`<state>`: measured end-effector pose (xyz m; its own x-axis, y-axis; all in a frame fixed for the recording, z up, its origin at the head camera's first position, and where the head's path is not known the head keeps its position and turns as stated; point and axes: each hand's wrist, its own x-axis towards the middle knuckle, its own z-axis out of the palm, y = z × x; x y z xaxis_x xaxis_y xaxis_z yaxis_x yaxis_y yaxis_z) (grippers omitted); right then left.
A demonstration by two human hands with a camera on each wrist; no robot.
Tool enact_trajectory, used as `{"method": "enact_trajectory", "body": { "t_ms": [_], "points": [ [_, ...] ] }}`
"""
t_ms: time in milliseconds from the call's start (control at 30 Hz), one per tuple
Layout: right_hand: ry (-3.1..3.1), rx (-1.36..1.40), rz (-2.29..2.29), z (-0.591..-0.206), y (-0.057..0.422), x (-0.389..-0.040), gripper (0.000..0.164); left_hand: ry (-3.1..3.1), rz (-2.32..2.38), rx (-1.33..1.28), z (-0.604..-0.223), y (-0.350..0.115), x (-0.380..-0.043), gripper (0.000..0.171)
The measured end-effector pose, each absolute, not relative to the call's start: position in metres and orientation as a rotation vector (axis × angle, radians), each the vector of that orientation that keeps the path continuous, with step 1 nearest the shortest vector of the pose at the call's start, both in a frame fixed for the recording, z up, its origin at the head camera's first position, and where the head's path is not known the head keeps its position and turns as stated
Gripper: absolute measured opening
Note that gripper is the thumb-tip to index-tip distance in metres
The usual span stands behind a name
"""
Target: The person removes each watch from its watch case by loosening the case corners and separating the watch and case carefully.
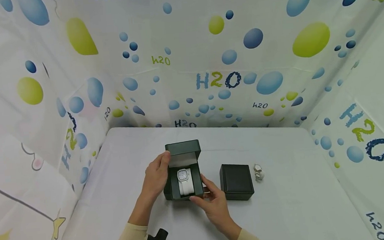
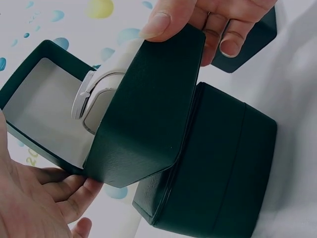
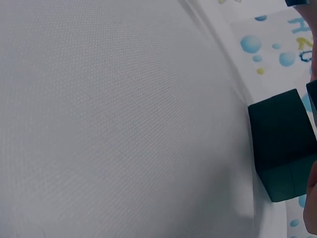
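Both hands hold a dark green watch box (image 1: 182, 147) with its lid raised. Inside it, a white watch (image 1: 183, 175) with a squarish face sits round a pale cushion. My left hand (image 1: 155, 176) grips the box's left side near the hinge, its fingers against the lid edge in the left wrist view. At the lower right corner my right hand (image 1: 214, 205) holds the box, thumb on the front edge. A second green box (image 2: 223, 163), closed, stands on the table under the held one and is mostly hidden by it in the head view.
To the right stands another dark closed box (image 1: 236, 181), with a silver watch (image 1: 258, 172) beside it on the white table (image 1: 288, 203). A black curved piece (image 1: 157, 238) is by the left sleeve. Patterned curtains (image 1: 180, 60) surround the table.
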<state>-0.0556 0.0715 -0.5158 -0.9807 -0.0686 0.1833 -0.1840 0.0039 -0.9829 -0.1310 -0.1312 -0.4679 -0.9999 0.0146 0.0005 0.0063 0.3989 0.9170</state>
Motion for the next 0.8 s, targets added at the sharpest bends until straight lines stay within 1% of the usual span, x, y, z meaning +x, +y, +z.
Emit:
{"method": "enact_trajectory", "body": {
  "t_ms": [800],
  "points": [
    [-2.245,0.269,2.112,-0.522,0.061,-0.059,0.073,2.588,1.669,-0.062,-0.474,-0.143,-0.135,0.082]
  ]
}}
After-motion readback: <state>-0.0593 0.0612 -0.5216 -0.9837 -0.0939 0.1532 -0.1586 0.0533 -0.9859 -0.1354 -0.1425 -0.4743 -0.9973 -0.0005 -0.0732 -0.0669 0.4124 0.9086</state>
